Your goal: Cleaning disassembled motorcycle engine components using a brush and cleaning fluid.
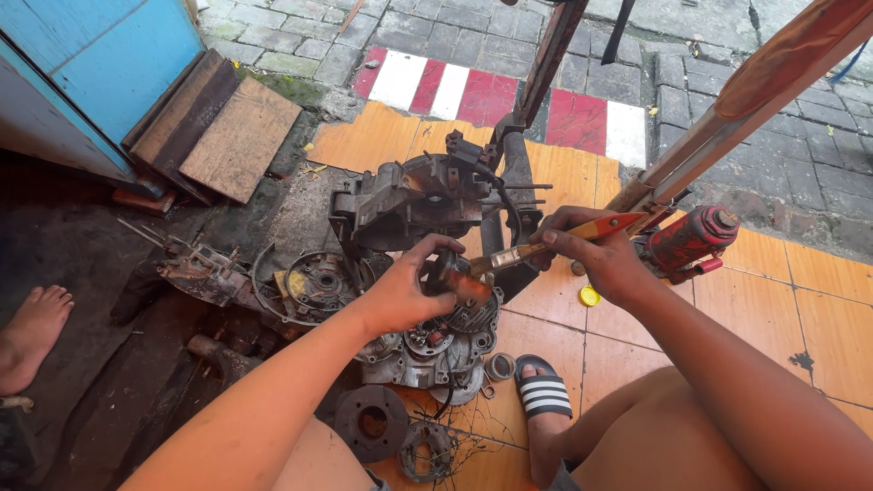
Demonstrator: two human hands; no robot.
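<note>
My left hand (406, 289) grips a small dark, greasy engine part (466, 293) above a dismantled engine casing (427, 350) lying on the floor. My right hand (596, 259) holds a paintbrush with an orange-red handle (582, 232). Its bristle end touches the part in my left hand. A larger grey engine housing (409, 205) stands just behind both hands.
A red bottle jack (688, 238) and a yellow cap (589, 295) sit at the right on orange tiles. Round metal parts (371, 423) and a flywheel plate (318, 284) lie at the left. My sandalled foot (543, 395) is below; another person's bare foot (32, 332) is far left. Wooden boards (238, 138) lean by a blue door.
</note>
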